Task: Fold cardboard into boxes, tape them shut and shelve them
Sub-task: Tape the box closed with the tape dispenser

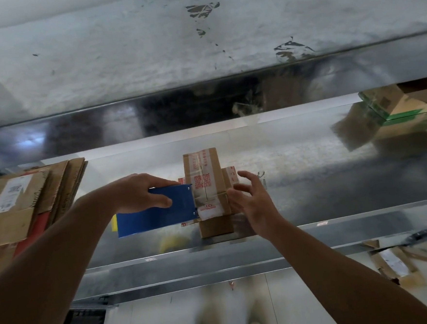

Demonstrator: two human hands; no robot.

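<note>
**Cardboard box half-steadied while the tape goes on**

Blue tape dispenser is gripped in the left hand, fingers wrapped over it, its edge against the box at mid-frame on the steel shelf. The right hand has fingers spread beside the box, contact unclear. Unbraced, the box could slide or tip off the smaller box behind it, wrinkling the tape.

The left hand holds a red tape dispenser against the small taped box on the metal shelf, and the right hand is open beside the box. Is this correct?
Not quite: the head view shows the tape dispenser is blue, not red. The left hand holds it against the small taped box on the metal shelf, and the right hand is open beside the box.
</note>
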